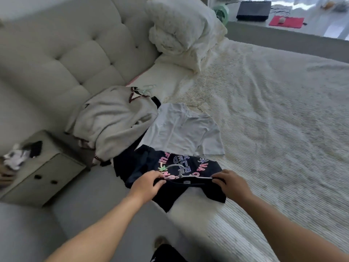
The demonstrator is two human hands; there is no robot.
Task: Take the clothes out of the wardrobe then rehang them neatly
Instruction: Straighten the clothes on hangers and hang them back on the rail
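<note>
1. Cream bedspread (273,110) fills the right half of the view, with its near-left edge running under a black T-shirt (190,190) that both hands are working on.
2. One black T-shirt lies at that near edge, partly overhanging it; a single pale hanger (188,176) sits at its neckline, hook pointing up the bed.
3. Left hand (147,184) has its fingers curled, pinching the shirt's shoulder at the hanger's left end; right hand (229,183) grips the fabric at the hanger's right end.
4. Touching it farther up lies one black printed shirt (170,163) with coloured lettering, then one white T-shirt (183,129) spread flat, and one grey sweater (111,121) heaped to the left with a second hanger (149,87) at its collar.
5. Right of the clothes the bed is open, smooth cover out to the far side.
6. One white pillow pile (185,33) leans by the tufted headboard (71,53); one bedside cabinet (43,176) stands at the left, just beside the bed.
</note>
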